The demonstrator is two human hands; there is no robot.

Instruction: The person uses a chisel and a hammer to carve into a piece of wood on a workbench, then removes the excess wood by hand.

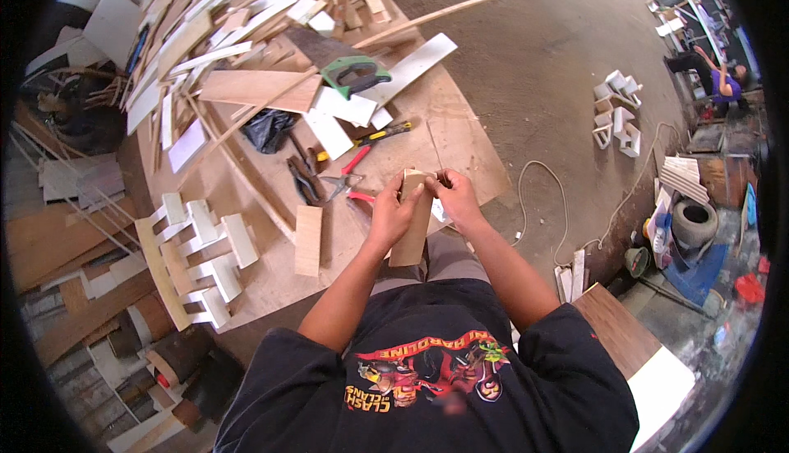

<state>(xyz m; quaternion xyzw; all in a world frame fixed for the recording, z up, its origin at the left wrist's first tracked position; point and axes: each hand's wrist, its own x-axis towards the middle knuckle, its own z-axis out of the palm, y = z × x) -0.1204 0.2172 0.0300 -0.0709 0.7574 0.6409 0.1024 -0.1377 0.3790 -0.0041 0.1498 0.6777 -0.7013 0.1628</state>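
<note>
My left hand (393, 215) holds a light wooden strip (408, 235) lengthwise, its thumb near the top. My right hand (452, 198) pinches at the strip's upper end; whether anything small is between those fingertips is too small to tell. Just left of my hands on the plywood table (468, 153) lie red-handled cutters (355, 159), black pliers (302, 180) and a yellow-and-black tool (382, 134). Another short wooden board (309, 241) rests nearby. Behind these are a green-handled saw (349, 73) and a black plastic bag (265, 131).
Wood offcuts (230, 26) cover the table's back left; white wooden brackets (222, 272) stand at its left. Several white boxy pieces (616, 112) sit on the floor right, beside a cord (542, 170). A person in purple (722, 83) is at far right, near a tire (692, 223).
</note>
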